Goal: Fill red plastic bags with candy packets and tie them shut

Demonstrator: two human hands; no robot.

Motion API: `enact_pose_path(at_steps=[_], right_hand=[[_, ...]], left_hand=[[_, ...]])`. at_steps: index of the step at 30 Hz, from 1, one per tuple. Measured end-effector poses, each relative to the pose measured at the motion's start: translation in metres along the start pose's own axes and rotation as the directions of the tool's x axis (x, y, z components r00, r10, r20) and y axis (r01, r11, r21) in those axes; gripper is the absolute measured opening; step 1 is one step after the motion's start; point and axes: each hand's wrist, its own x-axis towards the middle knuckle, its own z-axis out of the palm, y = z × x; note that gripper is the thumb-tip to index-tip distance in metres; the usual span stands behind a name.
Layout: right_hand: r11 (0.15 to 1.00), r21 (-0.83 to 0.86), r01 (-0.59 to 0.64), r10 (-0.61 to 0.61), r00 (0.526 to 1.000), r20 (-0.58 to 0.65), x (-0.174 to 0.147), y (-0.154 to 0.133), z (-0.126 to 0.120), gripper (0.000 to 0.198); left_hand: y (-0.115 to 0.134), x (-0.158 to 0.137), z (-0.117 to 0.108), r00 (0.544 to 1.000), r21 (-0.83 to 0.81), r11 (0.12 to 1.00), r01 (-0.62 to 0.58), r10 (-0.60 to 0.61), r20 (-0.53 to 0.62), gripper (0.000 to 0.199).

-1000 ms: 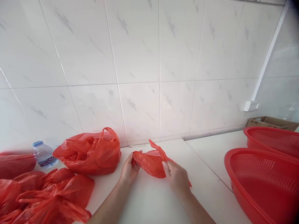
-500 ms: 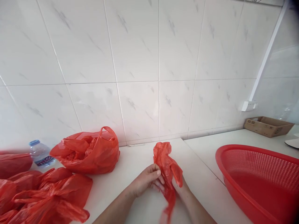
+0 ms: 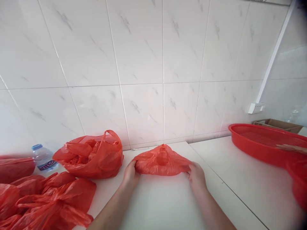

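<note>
A thin red plastic bag [image 3: 163, 161] is stretched sideways between my two hands, low over the white tabletop [image 3: 159, 201]. Its middle rises to a peak, while its lower edge hangs in a gentle curve. My left hand [image 3: 130, 172] is closed on the bag's left end. At the right end, my right hand [image 3: 196, 175] grips it between thumb and fingers. Close to my left hand sits a fuller red bag [image 3: 103, 158] with crumpled red plastic inside and one handle loop standing up.
Several knotted red bags [image 3: 55, 204] lie at left by a plastic water bottle [image 3: 44, 158]. At right, a red perforated basket [image 3: 254, 147] has what looks like another person's hand [image 3: 291, 148] over it. Another red container [image 3: 298, 179] is cut off. Behind stands a cardboard box [image 3: 278, 124].
My hands have moved apart, spreading the bag from a bunched, hanging strip into a wide sheet. At right, the red basket now sits farther back, with another red container in front.
</note>
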Motion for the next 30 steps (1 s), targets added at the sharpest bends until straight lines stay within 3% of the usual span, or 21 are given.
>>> enact_pose_path(at_steps=[4,7,11,13,15,17,19,21,23,26,28,30], right_hand=[[0.987,0.139,-0.079,0.082,0.997,-0.012,0.011,-0.007,-0.007,0.024],[0.982,0.153,-0.115,0.109,0.993,0.047,0.008,-0.011,-0.008,0.028],[0.988,0.063,-0.142,0.134,0.983,0.124,0.003,-0.017,-0.009,0.028],[0.989,-0.022,-0.148,0.149,0.972,0.184,-0.003,-0.021,-0.009,0.026],[0.982,-0.127,-0.138,0.168,0.949,0.267,-0.008,-0.025,-0.009,0.024],[0.967,-0.235,-0.1,0.174,0.931,0.319,-0.012,-0.029,-0.009,0.023],[0.941,-0.337,-0.043,0.145,0.948,0.284,-0.012,-0.031,-0.009,0.025],[0.903,-0.428,0.034,0.045,0.984,0.173,-0.01,-0.035,-0.008,0.035],[0.855,-0.499,0.14,-0.118,0.99,0.076,-0.012,-0.042,-0.004,0.045],[0.747,-0.566,0.348,-0.384,0.922,0.059,-0.032,-0.058,0.013,0.04],[0.589,-0.595,0.546,-0.579,0.799,0.16,-0.056,-0.068,0.029,0.026],[0.407,-0.571,0.713,-0.667,0.659,0.348,-0.08,-0.07,0.044,0.015]], left_hand=[[0.001,0.007,-0.01,0.996,0.241,0.967,-0.081,0.084,-0.006,0.031],[-0.002,-0.004,-0.005,0.975,0.426,0.88,-0.211,0.219,0.031,0.04],[0.001,-0.03,0.011,0.861,0.547,0.666,-0.507,0.428,0.277,0.067],[0.002,-0.042,0.018,0.799,0.548,0.582,-0.601,0.429,0.421,0.066],[0.001,-0.05,0.024,0.771,0.551,0.543,-0.634,0.385,0.507,0.057],[-0.003,-0.051,0.025,0.787,0.577,0.542,-0.612,0.341,0.514,0.034],[-0.006,-0.048,0.024,0.831,0.61,0.566,-0.554,0.328,0.45,0.008],[-0.007,-0.042,0.021,0.869,0.624,0.605,-0.495,0.347,0.353,0.016],[-0.005,-0.036,0.019,0.887,0.61,0.646,-0.459,0.377,0.267,0.018],[-0.002,-0.034,0.022,0.898,0.558,0.709,-0.432,0.399,0.188,0.019],[-0.002,-0.036,0.025,0.91,0.509,0.758,-0.408,0.382,0.162,0.021],[-0.002,-0.04,0.028,0.927,0.447,0.813,-0.374,0.343,0.153,0.024]])
